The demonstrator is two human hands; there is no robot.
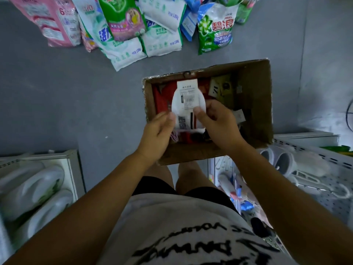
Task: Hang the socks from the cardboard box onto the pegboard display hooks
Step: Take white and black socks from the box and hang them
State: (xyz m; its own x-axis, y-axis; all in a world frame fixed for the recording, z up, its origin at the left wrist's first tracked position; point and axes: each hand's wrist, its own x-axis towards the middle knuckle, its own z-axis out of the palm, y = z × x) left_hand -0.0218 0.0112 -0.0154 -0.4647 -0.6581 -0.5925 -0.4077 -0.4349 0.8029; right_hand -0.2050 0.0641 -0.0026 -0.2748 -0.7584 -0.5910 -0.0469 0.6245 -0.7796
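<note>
An open cardboard box (254,104) stands on the grey floor in front of me, with red socks (162,96) and several dark carded packs inside. Above the box I hold a white sock pack (188,104) with a paper header card and a small hook at its top. My left hand (158,131) pinches its lower left edge. My right hand (217,121) grips its right side, thumb on the front. A white pegboard (336,180) with hooks lies at the lower right.
Bags of washing powder (133,25) are piled on the floor beyond the box. A white shelf unit with pale goods (36,186) is at the lower left. Hanging white items and small packets (286,163) crowd the pegboard side on the right.
</note>
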